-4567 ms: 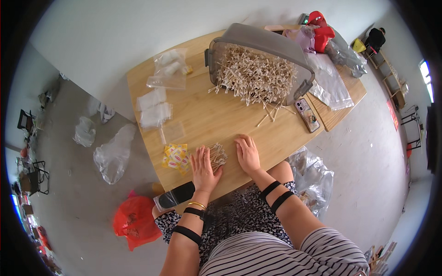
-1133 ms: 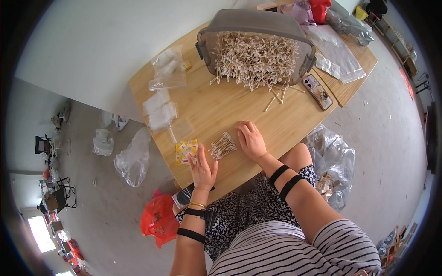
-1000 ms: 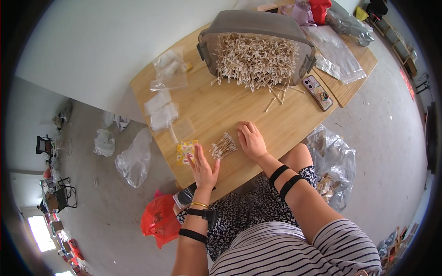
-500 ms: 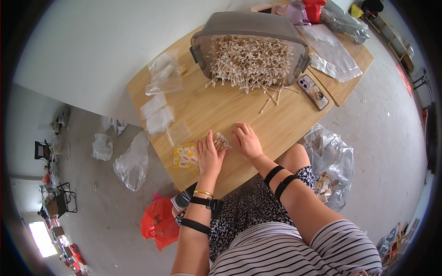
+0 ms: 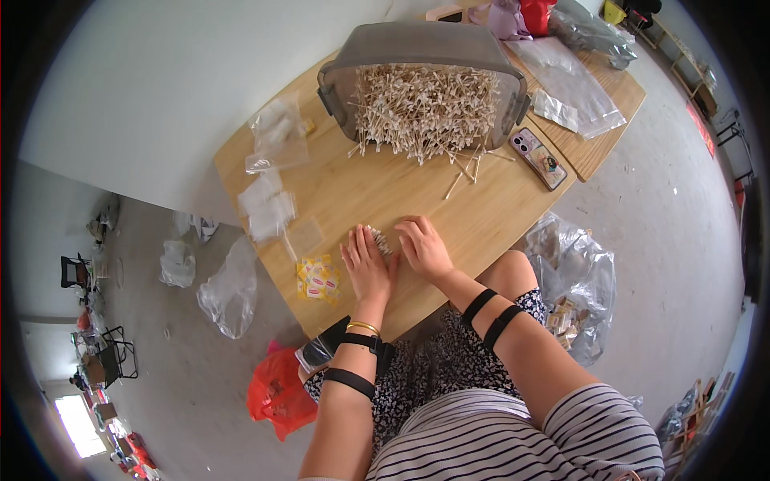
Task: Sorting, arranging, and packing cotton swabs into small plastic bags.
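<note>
My left hand [image 5: 370, 268] rests low over a small bundle of cotton swabs [image 5: 379, 240] near the front of the wooden table [image 5: 337, 180]. Its fingers and thumb curve round the bundle, hiding most of it; swab tips show beside the index finger. Just to the right, my right hand [image 5: 425, 247] hovers with bent fingers slightly apart, pointing toward the bundle, and nothing shows in it. Yellow-and-white printed packets [image 5: 318, 278] lie left of my left hand. Beyond both hands, a grey plastic bin [image 5: 425, 42] on its side holds a heap of loose cotton swabs [image 5: 429, 108].
Clear plastic bags [image 5: 269, 204] lie at the table's left. A phone [image 5: 539, 159] sits right of the bin, near a flat clear bag [image 5: 573, 84]. On the floor, a red bag [image 5: 281, 393] stands at left and a large clear bag [image 5: 589, 280] at right.
My left hand has shifted slightly and now covers more of the swab bundle. The right hand's fingers have stretched toward it. The whole view has moved a little.
</note>
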The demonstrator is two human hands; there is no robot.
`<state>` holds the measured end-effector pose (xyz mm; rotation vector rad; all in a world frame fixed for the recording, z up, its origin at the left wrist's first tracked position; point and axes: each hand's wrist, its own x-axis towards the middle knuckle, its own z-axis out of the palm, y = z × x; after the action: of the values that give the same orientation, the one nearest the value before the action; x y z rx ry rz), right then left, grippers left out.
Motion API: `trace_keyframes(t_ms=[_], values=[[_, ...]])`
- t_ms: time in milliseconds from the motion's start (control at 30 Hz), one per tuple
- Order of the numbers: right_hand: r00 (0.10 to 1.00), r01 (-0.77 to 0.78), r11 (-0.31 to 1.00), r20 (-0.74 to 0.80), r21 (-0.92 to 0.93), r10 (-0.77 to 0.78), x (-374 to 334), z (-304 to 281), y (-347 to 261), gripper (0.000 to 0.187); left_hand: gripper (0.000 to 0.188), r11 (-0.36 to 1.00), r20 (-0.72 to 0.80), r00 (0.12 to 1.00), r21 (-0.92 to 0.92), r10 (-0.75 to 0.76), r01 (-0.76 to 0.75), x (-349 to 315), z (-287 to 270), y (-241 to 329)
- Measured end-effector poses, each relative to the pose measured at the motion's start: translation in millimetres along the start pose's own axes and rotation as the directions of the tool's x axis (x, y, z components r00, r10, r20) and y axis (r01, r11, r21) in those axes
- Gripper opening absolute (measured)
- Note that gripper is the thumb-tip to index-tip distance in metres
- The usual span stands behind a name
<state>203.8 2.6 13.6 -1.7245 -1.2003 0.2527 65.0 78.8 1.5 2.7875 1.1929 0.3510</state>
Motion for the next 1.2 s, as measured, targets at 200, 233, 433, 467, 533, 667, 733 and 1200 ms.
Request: trace_keyframes(t_ms=[200, 233, 433, 467, 533, 667, 733, 1200], values=[[1.0, 0.005, 0.913, 0.025, -0.407, 0.006, -2, -29, 17, 0.045, 0.092, 0.998, 0.067, 0.997, 0.055, 0.037, -0.04, -10, -12, 0], [0.997, 0.0, 0.877, 0.064, -0.481, 0.036, -4, -28, 19, 0.051, 0.092, 0.997, 0.068, 0.997, 0.057, 0.038, -0.042, -14, -13, 3], [0.993, -0.002, 0.825, 0.098, -0.564, 0.069, -4, -28, 22, 0.06, 0.093, 0.995, 0.128, 0.991, 0.091, 0.028, -0.039, -46, -13, 27], [0.993, -0.001, 0.83, 0.094, -0.558, 0.065, -4, -27, 23, 0.059, 0.093, 0.998, 0.145, 0.989, 0.065, 0.016, -0.026, -54, -14, 31], [0.993, 0.001, 0.831, 0.095, -0.557, 0.063, -5, -26, 23, 0.06, 0.093, 0.999, 0.159, 0.987, 0.047, -0.003, -0.005, -57, -21, 33], [0.994, 0.002, 0.829, 0.095, -0.559, 0.062, -5, -28, 22, 0.061, 0.093, 0.999, 0.121, 0.993, 0.037, -0.004, 0.0, -47, -28, 23], [0.993, -0.001, 0.828, 0.096, -0.56, 0.066, -6, -28, 22, 0.06, 0.093, 0.997, 0.103, 0.995, 0.075, 0.005, -0.013, -34, -29, 10], [0.994, 0.0, 0.823, 0.086, -0.568, 0.059, -5, -28, 20, 0.058, 0.103, 0.997, 0.149, 0.986, 0.003, 0.075, -0.076, 16, -26, -22]])
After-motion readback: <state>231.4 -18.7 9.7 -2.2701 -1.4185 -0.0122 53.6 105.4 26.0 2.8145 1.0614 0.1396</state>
